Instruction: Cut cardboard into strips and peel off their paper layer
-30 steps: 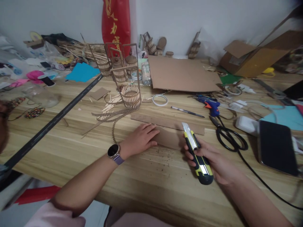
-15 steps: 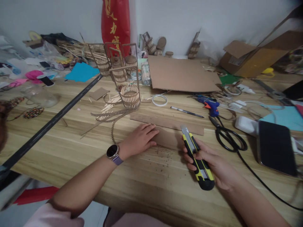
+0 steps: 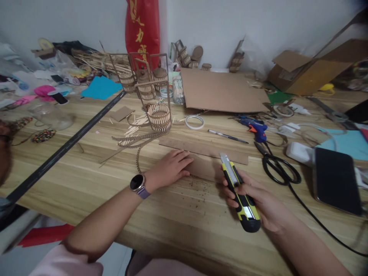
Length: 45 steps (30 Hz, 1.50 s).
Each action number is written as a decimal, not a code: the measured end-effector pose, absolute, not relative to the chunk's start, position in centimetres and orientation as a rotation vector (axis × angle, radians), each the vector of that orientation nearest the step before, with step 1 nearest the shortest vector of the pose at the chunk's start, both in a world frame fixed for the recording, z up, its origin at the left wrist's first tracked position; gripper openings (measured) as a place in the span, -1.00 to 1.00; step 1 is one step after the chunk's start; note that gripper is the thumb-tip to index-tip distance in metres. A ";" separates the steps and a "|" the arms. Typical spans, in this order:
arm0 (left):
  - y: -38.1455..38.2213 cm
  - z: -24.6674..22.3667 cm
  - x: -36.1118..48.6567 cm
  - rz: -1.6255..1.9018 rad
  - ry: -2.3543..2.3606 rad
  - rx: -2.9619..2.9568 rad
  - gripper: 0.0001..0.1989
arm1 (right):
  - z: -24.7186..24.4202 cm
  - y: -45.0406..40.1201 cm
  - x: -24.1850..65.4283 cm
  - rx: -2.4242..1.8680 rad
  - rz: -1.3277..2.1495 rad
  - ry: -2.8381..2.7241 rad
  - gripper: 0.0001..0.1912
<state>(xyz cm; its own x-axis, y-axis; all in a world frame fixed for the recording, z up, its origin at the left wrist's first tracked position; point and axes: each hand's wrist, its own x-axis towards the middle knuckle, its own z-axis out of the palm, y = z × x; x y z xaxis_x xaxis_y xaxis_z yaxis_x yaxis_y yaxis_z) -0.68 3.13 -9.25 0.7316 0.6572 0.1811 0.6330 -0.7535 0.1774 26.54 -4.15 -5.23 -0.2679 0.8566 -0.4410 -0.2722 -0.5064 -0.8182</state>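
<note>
My right hand (image 3: 253, 193) is wrapped round a yellow and black utility knife (image 3: 240, 191), its blade out and pointing away from me. Flat on the table, my left hand (image 3: 172, 168) presses on a piece of cardboard (image 3: 205, 166), fingers stretched out. That hand covers the cardboard's left part. A narrow cardboard strip (image 3: 201, 150) lies just beyond it. Small brown crumbs (image 3: 198, 191) are scattered on the near side. Left of the strip stands a small basket (image 3: 159, 115) with a tall handle, beside curled corrugated strips (image 3: 135, 142).
A pen (image 3: 227, 136), a roll of tape (image 3: 194, 122) and a blue glue gun (image 3: 254, 128) lie farther back. A large cardboard sheet (image 3: 221, 90) is behind them. On the right are a black cable (image 3: 280, 172) and a phone (image 3: 335, 180). A glass jar (image 3: 51, 115) lies left.
Both hands, the knife and the cardboard stay almost in place. The whole view has shifted very slightly.
</note>
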 end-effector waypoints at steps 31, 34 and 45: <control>8.0 -8.7 3.7 0.297 1.337 2.722 -0.43 | -4.3 1.2 24.8 -1.467 0.222 -2.963 -0.81; 7.8 -9.6 4.0 0.302 1.354 2.732 -0.40 | -4.3 1.3 24.7 -1.467 0.219 -2.967 -0.79; 7.5 -9.6 4.4 0.249 1.397 2.754 -0.35 | -4.7 1.5 24.5 -1.477 0.214 -2.996 -0.79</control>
<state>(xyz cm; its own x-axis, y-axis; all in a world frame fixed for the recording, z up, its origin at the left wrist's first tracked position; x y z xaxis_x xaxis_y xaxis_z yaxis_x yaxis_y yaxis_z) 4.39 7.51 -9.62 0.5808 0.8047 0.1234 0.7977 -0.5928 0.1109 24.50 1.50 -4.73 -0.5934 0.7686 -0.2389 0.7948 0.6065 -0.0231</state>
